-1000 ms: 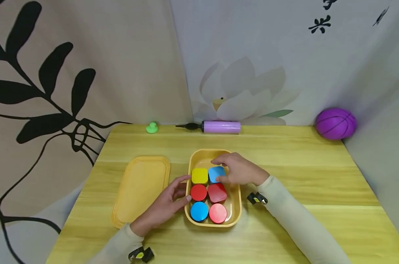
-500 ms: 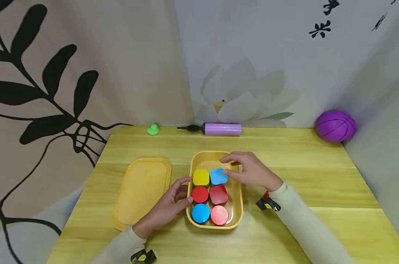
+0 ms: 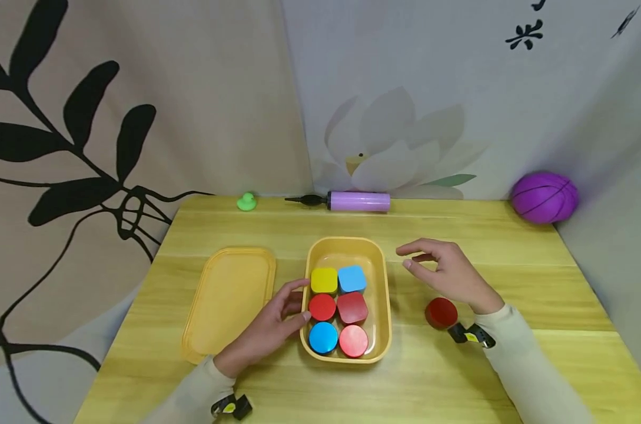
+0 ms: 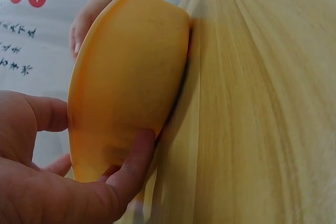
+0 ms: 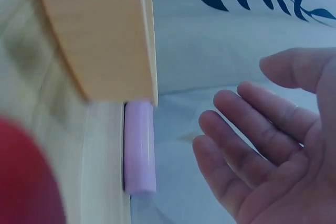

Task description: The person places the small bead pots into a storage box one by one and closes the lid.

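Note:
A yellow-orange plastic box (image 3: pixel 388 306) stands on the table, holding two rows of coloured blocks. They are a yellow square block (image 3: pixel 324 281), a light blue square block (image 3: pixel 352 278), a red round block (image 3: pixel 322 307), a red square-like block (image 3: pixel 352 308), a blue round block (image 3: pixel 323 337) and a pinkish-red round block (image 3: pixel 354 341). My left hand (image 3: pixel 271 331) rests its fingertips and thumb against the box's left outer wall (image 4: pixel 126 77). To the box's right, my right hand (image 3: pixel 451 272) hovers with nothing between its relaxed fingers. A dark red round block (image 3: pixel 441 313) lies near that wrist.
A matching flat lid (image 3: pixel 230 294) lies left of the box. Along the back edge are a green toy duck (image 3: pixel 246 202), a purple hand pump (image 3: pixel 359 201) and a purple ball (image 3: pixel 545 198) at the far right. A patterned cloth backs the table.
My right hand has left the light blue block and moved right, out of the box. The dark red round block, formerly mostly hidden by the arm, now shows. The left hand stays at the wall.

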The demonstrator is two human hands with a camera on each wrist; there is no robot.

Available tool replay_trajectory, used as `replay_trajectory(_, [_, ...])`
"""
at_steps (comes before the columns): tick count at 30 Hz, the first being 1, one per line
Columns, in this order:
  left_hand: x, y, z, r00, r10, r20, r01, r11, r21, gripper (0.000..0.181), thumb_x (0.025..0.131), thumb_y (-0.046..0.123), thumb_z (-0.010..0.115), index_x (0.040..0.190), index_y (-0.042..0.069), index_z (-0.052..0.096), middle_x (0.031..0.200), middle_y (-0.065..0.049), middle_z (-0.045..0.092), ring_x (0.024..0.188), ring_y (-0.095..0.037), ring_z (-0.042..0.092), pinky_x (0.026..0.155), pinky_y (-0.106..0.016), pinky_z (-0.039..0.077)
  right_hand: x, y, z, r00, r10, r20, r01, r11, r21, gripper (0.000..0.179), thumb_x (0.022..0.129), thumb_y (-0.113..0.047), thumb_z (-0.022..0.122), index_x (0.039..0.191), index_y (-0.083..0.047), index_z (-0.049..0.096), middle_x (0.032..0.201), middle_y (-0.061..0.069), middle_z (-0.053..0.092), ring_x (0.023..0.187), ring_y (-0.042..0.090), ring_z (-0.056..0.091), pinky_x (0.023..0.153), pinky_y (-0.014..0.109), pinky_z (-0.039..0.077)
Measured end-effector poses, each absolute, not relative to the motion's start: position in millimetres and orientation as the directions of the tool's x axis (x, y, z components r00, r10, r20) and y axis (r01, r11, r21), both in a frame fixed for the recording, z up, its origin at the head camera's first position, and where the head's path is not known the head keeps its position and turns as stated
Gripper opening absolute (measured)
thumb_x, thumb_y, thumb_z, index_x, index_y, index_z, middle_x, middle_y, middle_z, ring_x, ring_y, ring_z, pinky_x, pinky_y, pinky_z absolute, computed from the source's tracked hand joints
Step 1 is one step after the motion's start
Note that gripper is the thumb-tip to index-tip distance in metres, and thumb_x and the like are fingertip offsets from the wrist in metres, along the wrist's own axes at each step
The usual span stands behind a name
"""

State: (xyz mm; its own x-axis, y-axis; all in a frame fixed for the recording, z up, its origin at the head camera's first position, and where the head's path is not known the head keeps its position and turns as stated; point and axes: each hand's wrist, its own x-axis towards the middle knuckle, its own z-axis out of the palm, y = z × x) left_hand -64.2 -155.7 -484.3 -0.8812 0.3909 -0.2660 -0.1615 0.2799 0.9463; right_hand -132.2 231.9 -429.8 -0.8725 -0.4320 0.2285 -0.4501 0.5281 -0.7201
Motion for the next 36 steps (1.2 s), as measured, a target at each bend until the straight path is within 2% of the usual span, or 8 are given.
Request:
replay_trajectory(6, [-61.8,-154.7,-486.0,-0.874,0.409,-0.261,-0.16,0.265,0.951,0.063,0.106,0.022,0.067,0.161,0.029,0.036,0.152,-0.015,0.053,0.136,-0.033,0.058,0.103,-0.035,0.058,-112.7,261.2,-441.8,-0.909,-0.366,0.199,-0.389,0.576,-0.719,0.022,0.103,-0.015,0.071,0.123,-0.022,0.076,0.122,-0.001,0.077,0.107,0.01,0.073,0.093,0.031,0.061])
replay_trajectory(15, [-59.0,-154.3,-487.1,-0.871,0.415,-0.263,-0.168,0.251,0.953,0.063,0.106,0.023,0.066,0.161,0.029,0.036,0.153,-0.016,0.051,0.137,-0.033,0.057,0.105,-0.039,0.057,-88.8,289.9,-457.5,-0.942,-0.294,0.161,-0.309,0.576,-0.757,0.025,0.103,-0.014,0.071,0.126,-0.02,0.074,0.128,0.011,0.073,0.107,0.006,0.072,0.092,0.016,0.056])
replay_trajectory(23, [-63.7,-154.3,-485.7,-0.877,0.41,-0.25,-0.153,0.254,0.955,0.062,0.107,0.022,0.065,0.161,0.03,0.036,0.153,-0.015,0.051,0.138,-0.033,0.056,0.105,-0.04,0.057,-76.9,301.0,-470.7,-0.953,-0.302,0.016,-0.19,0.555,-0.81,0.033,0.105,-0.018,0.067,0.135,-0.004,0.066,0.134,0.017,0.07,0.111,0.012,0.073,0.086,0.022,0.06])
replay_trajectory(28, [-66.6,-155.0,-483.8,-0.88,0.41,-0.241,-0.148,0.244,0.958,0.063,0.107,0.02,0.064,0.162,0.027,0.035,0.152,-0.017,0.052,0.137,-0.034,0.057,0.104,-0.038,0.057,-70.4,305.0,-480.3,-0.936,-0.351,-0.038,-0.149,0.489,-0.859,0.041,0.105,-0.019,0.067,0.141,0.001,0.061,0.14,0.023,0.066,0.116,0.005,0.07,0.086,0.023,0.061])
replay_trajectory(33, [-67.6,-156.2,-483.4,-0.881,0.407,-0.239,-0.149,0.241,0.959,0.064,0.106,0.019,0.065,0.162,0.027,0.035,0.152,-0.017,0.052,0.136,-0.034,0.058,0.101,-0.036,0.059,-63.0,307.0,-489.3,-0.926,-0.377,-0.031,-0.174,0.498,-0.849,0.05,0.101,-0.018,0.074,0.144,0.0,0.058,0.14,0.019,0.066,0.115,0.005,0.07,0.091,0.019,0.058])
replay_trajectory(36, [-66.1,-156.8,-483.3,-0.877,0.412,-0.247,-0.158,0.238,0.958,0.065,0.106,0.018,0.066,0.162,0.026,0.035,0.153,-0.018,0.051,0.136,-0.035,0.057,0.101,-0.035,0.059,-58.8,307.2,-494.3,-0.918,-0.396,-0.038,-0.199,0.539,-0.819,0.059,0.096,-0.023,0.08,0.146,-0.003,0.057,0.138,0.013,0.068,0.114,0.006,0.071,0.092,0.021,0.058])
